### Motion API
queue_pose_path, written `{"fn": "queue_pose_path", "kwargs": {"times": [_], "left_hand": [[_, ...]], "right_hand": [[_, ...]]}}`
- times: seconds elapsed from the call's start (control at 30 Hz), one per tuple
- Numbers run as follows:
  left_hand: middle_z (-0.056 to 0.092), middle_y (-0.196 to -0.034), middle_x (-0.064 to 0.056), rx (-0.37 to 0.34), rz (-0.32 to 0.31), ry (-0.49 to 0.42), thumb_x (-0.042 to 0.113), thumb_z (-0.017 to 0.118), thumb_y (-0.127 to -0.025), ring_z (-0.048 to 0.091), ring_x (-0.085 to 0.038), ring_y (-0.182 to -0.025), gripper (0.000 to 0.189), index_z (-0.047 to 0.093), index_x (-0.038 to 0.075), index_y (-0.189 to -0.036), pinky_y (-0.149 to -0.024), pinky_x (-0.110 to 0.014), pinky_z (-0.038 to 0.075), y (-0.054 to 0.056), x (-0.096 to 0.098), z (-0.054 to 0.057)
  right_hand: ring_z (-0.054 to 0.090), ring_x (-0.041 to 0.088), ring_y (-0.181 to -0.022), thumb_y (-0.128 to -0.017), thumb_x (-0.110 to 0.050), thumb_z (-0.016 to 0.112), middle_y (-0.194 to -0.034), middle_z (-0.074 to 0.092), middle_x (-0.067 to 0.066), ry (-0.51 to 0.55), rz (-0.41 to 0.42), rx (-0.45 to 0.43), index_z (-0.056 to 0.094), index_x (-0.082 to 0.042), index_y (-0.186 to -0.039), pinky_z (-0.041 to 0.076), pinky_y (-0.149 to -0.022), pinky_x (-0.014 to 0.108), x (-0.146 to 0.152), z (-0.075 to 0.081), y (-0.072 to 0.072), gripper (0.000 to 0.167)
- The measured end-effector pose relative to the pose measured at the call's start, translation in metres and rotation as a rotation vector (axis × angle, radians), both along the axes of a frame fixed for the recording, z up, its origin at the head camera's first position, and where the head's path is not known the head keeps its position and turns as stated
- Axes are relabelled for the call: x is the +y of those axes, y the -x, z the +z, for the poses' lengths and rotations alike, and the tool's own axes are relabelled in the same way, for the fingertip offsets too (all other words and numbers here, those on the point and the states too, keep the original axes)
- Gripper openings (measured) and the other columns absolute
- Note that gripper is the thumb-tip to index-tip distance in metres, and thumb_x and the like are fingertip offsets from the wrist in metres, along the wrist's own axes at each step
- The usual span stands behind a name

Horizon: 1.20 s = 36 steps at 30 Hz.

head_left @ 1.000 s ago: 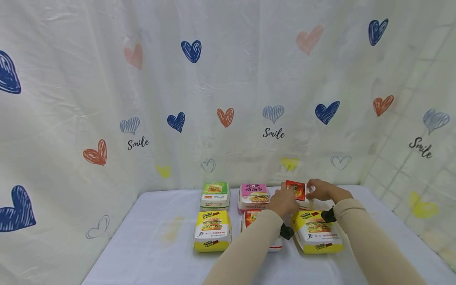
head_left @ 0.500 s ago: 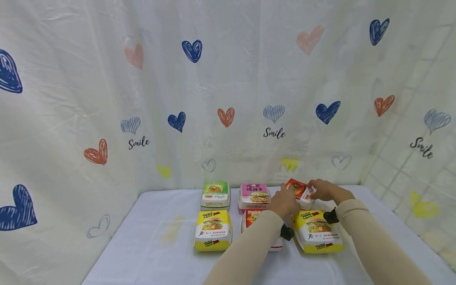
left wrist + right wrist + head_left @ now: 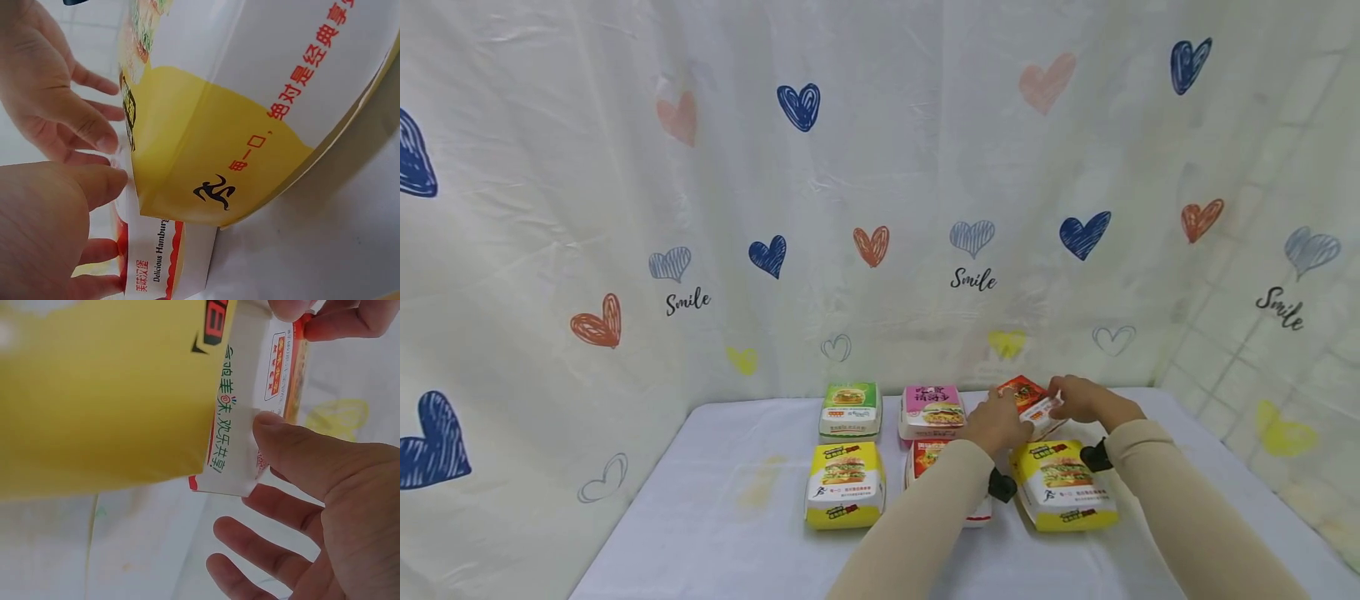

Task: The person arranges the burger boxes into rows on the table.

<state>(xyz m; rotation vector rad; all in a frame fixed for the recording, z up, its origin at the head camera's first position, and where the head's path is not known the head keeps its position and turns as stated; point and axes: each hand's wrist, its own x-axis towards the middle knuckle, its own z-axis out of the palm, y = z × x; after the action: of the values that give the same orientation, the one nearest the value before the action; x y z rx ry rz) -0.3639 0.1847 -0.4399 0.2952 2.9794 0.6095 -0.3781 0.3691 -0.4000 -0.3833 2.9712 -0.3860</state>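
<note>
At the back right of the table, both hands hold a red-and-white paper burger box [image 3: 1041, 414], turned at an angle. My left hand [image 3: 998, 423] grips its left side; in the right wrist view, left fingertips [image 3: 344, 322] pinch a red corner of the lid. My right hand [image 3: 1090, 402] pinches the right end. Its thumb [image 3: 290, 440] lies on the white side with a finger behind, while its other fingers extend free. A yellow-and-white burger box [image 3: 1063, 487] stands just in front and hides part of the held box in both wrist views.
Left of the hands are a pink box [image 3: 932, 410] and a green box [image 3: 850, 410]. In front stand another yellow box [image 3: 846, 487] and a red box [image 3: 928, 454], partly covered by the left sleeve [image 3: 917, 521]. A heart-print curtain [image 3: 880, 167] hangs behind the table.
The held red-and-white box has turned counterclockwise, so its printed white side shows more beside the right hand. Both hands stay nearly in place; the other boxes have not moved.
</note>
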Motion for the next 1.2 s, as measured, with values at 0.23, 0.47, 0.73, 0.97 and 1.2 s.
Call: {"fn": "queue_pose_path", "kwargs": {"times": [0.23, 0.47, 0.73, 0.97, 1.2], "left_hand": [[0.036, -0.164, 0.012, -0.002, 0.017, -0.014, 0.059, 0.068, -0.091, 0.059, -0.022, -0.131, 0.071, 0.041, 0.035, -0.153, -0.104, -0.051, 0.052, -0.002, -0.002, 0.002], [0.039, -0.161, 0.013, 0.012, 0.021, 0.01, 0.055, 0.068, -0.093, 0.06, -0.021, -0.127, 0.066, 0.043, 0.036, -0.15, -0.1, -0.048, 0.053, -0.003, 0.0, 0.003], [0.044, -0.156, 0.004, 0.028, 0.017, 0.022, 0.046, 0.064, -0.097, 0.058, -0.02, -0.127, 0.057, 0.046, 0.036, -0.15, -0.102, -0.046, 0.053, 0.002, 0.0, -0.002], [0.057, -0.138, 0.002, 0.04, 0.026, 0.027, 0.041, 0.068, -0.094, 0.063, -0.02, -0.111, 0.048, 0.057, 0.029, -0.139, -0.096, -0.046, 0.055, 0.002, 0.003, -0.005], [0.059, -0.132, 0.001, 0.049, 0.014, 0.052, 0.039, 0.073, -0.092, 0.063, -0.019, -0.104, 0.048, 0.06, 0.027, -0.136, -0.093, -0.043, 0.056, 0.002, 0.003, -0.004]], "right_hand": [[0.061, 0.038, -0.096, -0.091, -0.01, 0.072, -0.111, 0.061, 0.031, 0.006, -0.044, -0.022, 0.056, 0.008, -0.117, 0.052, -0.087, 0.054, -0.002, 0.0, 0.001, 0.036], [0.062, 0.038, -0.099, -0.091, -0.013, 0.074, -0.114, 0.063, 0.031, -0.005, -0.08, -0.032, 0.056, 0.009, -0.122, 0.051, -0.091, 0.055, -0.002, -0.004, 0.004, 0.042], [0.06, 0.038, -0.102, -0.091, -0.016, 0.074, -0.119, 0.062, 0.031, 0.012, -0.107, -0.069, 0.053, 0.009, -0.128, 0.05, -0.095, 0.058, -0.005, -0.004, 0.002, 0.049], [0.06, 0.03, -0.092, -0.093, -0.017, 0.074, -0.107, 0.067, 0.021, 0.031, -0.136, -0.094, 0.053, 0.005, -0.123, 0.052, -0.085, 0.05, -0.001, -0.01, 0.004, 0.043], [0.06, 0.03, -0.089, -0.094, -0.019, 0.073, -0.103, 0.065, 0.021, 0.056, -0.14, -0.096, 0.051, 0.004, -0.12, 0.052, -0.08, 0.047, 0.001, -0.013, 0.004, 0.041]]}}
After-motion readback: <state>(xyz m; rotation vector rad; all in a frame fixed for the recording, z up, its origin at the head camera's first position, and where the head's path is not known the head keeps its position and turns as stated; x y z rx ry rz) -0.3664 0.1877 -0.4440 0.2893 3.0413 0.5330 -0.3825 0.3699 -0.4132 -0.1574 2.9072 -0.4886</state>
